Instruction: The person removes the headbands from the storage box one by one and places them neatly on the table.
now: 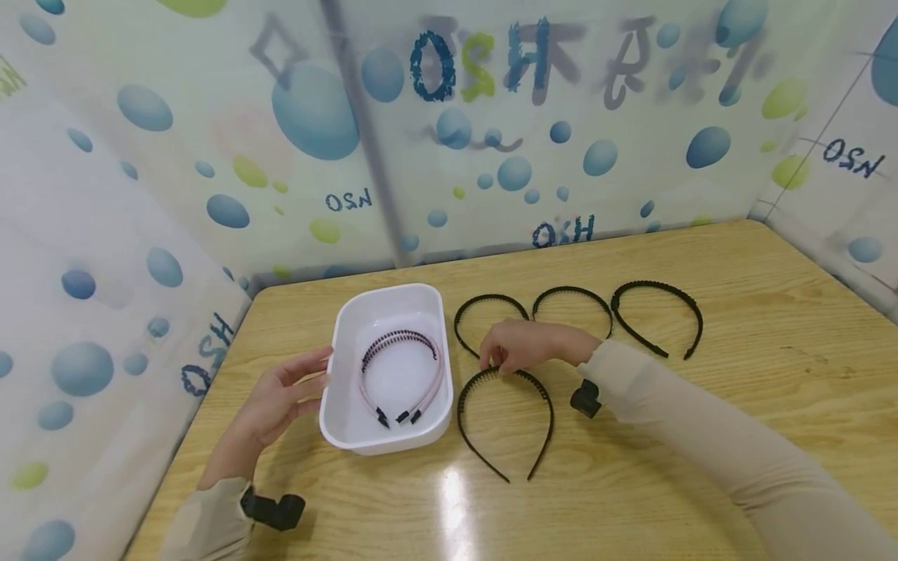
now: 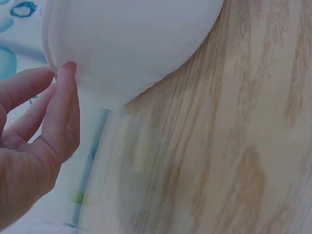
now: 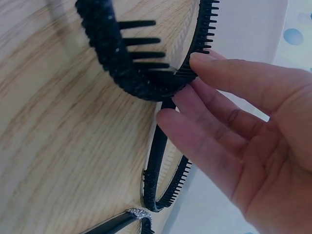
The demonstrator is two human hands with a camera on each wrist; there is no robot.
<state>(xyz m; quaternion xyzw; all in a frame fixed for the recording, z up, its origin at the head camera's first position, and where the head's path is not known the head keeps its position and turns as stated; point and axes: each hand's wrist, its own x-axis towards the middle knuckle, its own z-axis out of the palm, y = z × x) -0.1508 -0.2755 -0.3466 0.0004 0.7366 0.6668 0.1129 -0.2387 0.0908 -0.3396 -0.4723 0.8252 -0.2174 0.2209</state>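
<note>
A white plastic box (image 1: 386, 442) stands on the table, with pink headbands (image 1: 440, 374) with dark teeth lying inside it. My left hand (image 1: 277, 397) is at the box's left side, its extended fingertips touching the wall near the rim, as the left wrist view also shows. To the right of the box, a black toothed headband (image 1: 550, 413) has its two ends toward me. My right hand (image 1: 522, 345) pinches this headband at the top of its curve between thumb and fingers. In the right wrist view, its comb-like teeth (image 3: 144, 41) show up close.
Behind my right hand, more black headbands form a row: one on the left (image 1: 459, 315), one in the middle (image 1: 571, 289) and one on the right (image 1: 694, 312). The wooden table (image 1: 772, 374) meets walls covered with a bubble-print sheet (image 1: 449, 210).
</note>
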